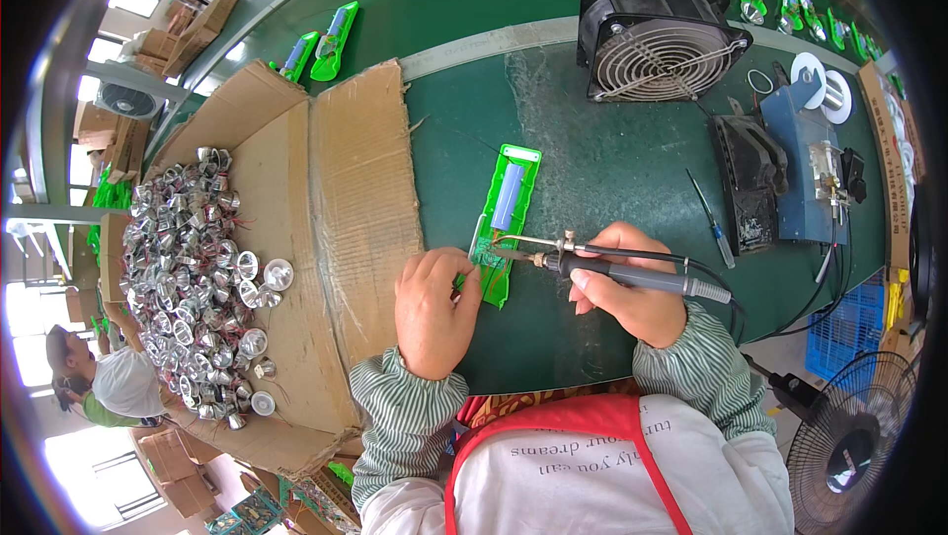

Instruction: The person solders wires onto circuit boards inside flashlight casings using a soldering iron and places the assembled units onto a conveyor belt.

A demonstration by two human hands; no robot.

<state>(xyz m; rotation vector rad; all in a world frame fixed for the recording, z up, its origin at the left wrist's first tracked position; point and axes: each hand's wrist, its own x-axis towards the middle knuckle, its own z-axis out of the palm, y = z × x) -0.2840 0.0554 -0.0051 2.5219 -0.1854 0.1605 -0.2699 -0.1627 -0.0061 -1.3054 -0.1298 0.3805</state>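
Note:
My right hand (632,288) is closed around a grey soldering iron (632,274) with a thin solder-feed tube (538,241) clamped along it. The iron's tip points left and meets the small green circuit board (488,253) inside a bright green plastic housing (502,290). A blue cylindrical battery (508,197) lies in the housing's far half, and thin wires run by the board. At the housing's near left edge, my left hand (431,310) grips it with bent fingers; the fingertips are partly hidden.
Left of the mat, a cardboard box (360,170) holds a heap of shiny reflector cups (188,278). A black fan (662,41), a blue solder feeder (795,160) and a screwdriver (711,219) lie right. More green housings (336,41) sit beyond. A person (123,382) is far left.

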